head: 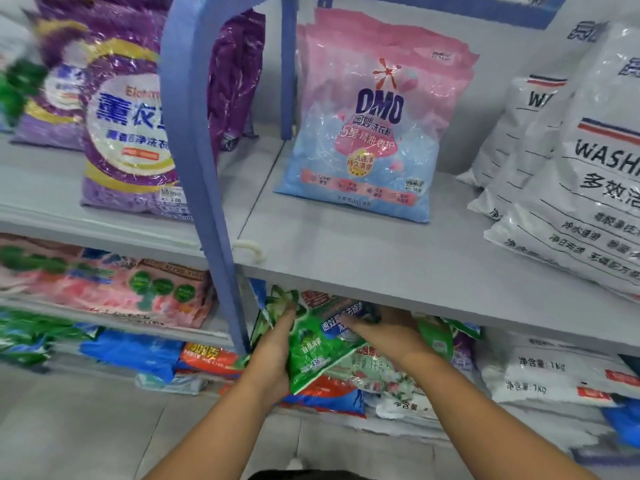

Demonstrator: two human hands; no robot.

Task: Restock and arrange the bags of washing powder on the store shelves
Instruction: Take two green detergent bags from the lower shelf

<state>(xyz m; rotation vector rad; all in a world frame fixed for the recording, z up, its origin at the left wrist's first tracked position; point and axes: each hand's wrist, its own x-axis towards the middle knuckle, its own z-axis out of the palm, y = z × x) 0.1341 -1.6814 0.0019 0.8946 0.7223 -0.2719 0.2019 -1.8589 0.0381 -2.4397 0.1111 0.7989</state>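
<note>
A green bag of washing powder (320, 348) sits tilted at the mouth of the second shelf, under the grey upper shelf board (381, 258). My left hand (277, 355) grips its left edge and lower corner. My right hand (384, 332) lies across the bag's upper right part, with fingers pointing left over the print. Whether those fingers curl round the bag is hidden. On the upper shelf stands a pink and blue OMO bag (374, 123), leaning against the back wall.
Purple bags (128, 126) stand on the upper shelf left of the blue upright post (204, 174). White WASH bags (588, 174) lean at the right. Pink, green, blue, red and white bags (550, 375) lie stacked on the lower shelves. Grey floor tiles (104, 427) spread below.
</note>
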